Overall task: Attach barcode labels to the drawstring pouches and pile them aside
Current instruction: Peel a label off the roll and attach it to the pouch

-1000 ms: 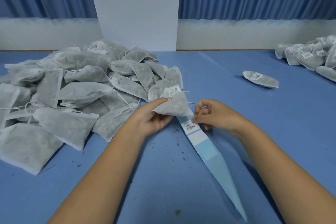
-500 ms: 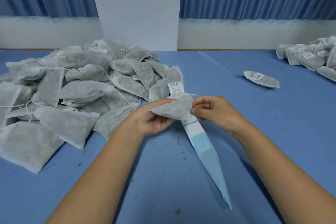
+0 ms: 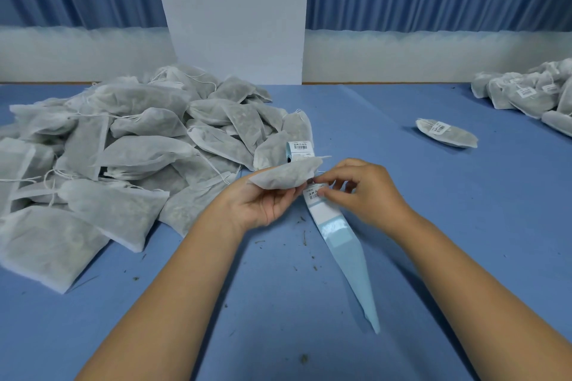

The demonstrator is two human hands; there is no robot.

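Observation:
My left hand (image 3: 263, 206) holds a white drawstring pouch (image 3: 284, 175) flat above the blue table, fingers curled under it. Just right of it, my right hand (image 3: 362, 192) pinches a barcode label (image 3: 314, 192) at the top of the label strip (image 3: 337, 235). The strip's pale blue backing trails down toward me. The label roll (image 3: 299, 150) stands behind the pouch, partly hidden by it. A big heap of unlabelled pouches (image 3: 130, 151) lies at the left.
A single labelled pouch (image 3: 445, 133) lies on the table (image 3: 464, 226) at the right. A pile of labelled pouches (image 3: 532, 96) sits at the far right edge. A white pillar (image 3: 232, 15) and blue curtains stand behind. Small crumbs dot the table near my hands.
My left hand has turned the pouch flatter and raised it slightly. My right hand has moved onto the top label of the strip, and the strip has shifted a little.

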